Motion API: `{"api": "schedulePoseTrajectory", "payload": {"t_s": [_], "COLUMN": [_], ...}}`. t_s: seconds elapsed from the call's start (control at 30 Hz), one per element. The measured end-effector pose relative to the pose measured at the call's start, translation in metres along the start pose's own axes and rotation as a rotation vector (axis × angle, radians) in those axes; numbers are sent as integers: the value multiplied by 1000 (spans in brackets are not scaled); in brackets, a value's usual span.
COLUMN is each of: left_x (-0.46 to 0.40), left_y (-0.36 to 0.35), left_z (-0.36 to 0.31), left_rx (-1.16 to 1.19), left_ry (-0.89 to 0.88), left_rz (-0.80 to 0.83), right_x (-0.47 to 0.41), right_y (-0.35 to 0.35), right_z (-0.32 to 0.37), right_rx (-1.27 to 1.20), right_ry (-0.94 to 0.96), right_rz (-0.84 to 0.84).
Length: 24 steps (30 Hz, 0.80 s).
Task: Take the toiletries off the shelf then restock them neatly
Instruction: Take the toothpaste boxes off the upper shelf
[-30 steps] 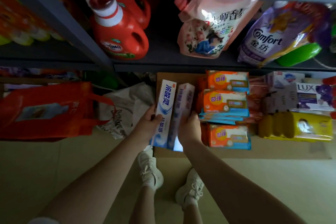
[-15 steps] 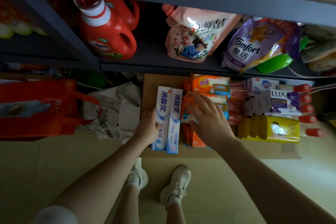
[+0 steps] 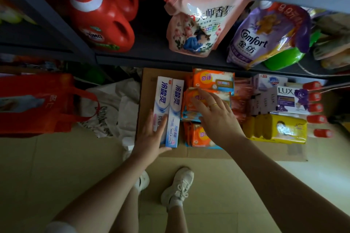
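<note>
left hand (image 3: 151, 136): fingers straight, palm flat against the near end of the two toothpaste boxes (image 3: 169, 108), pressing, not gripping. right hand (image 3: 216, 117): fingers spread and relaxed, resting on top of the orange packs (image 3: 206, 98), holding nothing that can be seen.

toothpaste boxes lie side by side, touching, on the cardboard sheet (image 3: 149, 81) at floor level. long axis runs away from the person, toward the shelf. orange packs sit just right of the boxes, stacked unevenly, some tilted; directly under the right hand, so that hand is the nearer one to square them.

further right: lux soap boxes (image 3: 289, 98) and a yellow pack (image 3: 278, 128). shelf above (image 3: 151, 58) carries red detergent jugs (image 3: 102, 17), a pink refill pouch (image 3: 198, 24), and a purple comfort pouch (image 3: 265, 34).

judgement: restocking in progress; orange stack needs alignment next.
</note>
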State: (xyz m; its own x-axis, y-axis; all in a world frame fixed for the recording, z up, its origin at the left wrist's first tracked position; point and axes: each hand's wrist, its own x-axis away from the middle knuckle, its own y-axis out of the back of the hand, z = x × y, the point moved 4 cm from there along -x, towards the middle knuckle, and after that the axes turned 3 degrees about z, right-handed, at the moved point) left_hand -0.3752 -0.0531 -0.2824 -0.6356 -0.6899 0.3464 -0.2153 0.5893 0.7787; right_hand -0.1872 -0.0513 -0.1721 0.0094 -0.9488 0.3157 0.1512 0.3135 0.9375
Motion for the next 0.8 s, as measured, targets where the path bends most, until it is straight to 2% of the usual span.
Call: {"api": "schedulePoseTrajectory", "payload": {"t_s": [0.3,0.37,0.47,0.53,0.63,0.8], "left_x": [-46,-50,-45,-36,-21,7], "left_y": [22,27,39,55,102,240], "left_z": [0,-3,-3,-3,-9,-30], "left_rx": [-20,-47,-85,-109,7,6], "left_ry": [-45,-9,34,33,59,-151], "left_rz": [-51,24,204,210,87,-299], "right_x": [-2,-2,-3,-4,-11,-45], "right_y": [6,10,27,43,82,188], "right_z": [0,-1,0,6,30,89], "right_rx": [-111,-146,-264,-311,-398,-554], "right_ry": [-41,-40,-60,-90,-17,88], "right_rz": [84,109,57,11,-141,-435]}}
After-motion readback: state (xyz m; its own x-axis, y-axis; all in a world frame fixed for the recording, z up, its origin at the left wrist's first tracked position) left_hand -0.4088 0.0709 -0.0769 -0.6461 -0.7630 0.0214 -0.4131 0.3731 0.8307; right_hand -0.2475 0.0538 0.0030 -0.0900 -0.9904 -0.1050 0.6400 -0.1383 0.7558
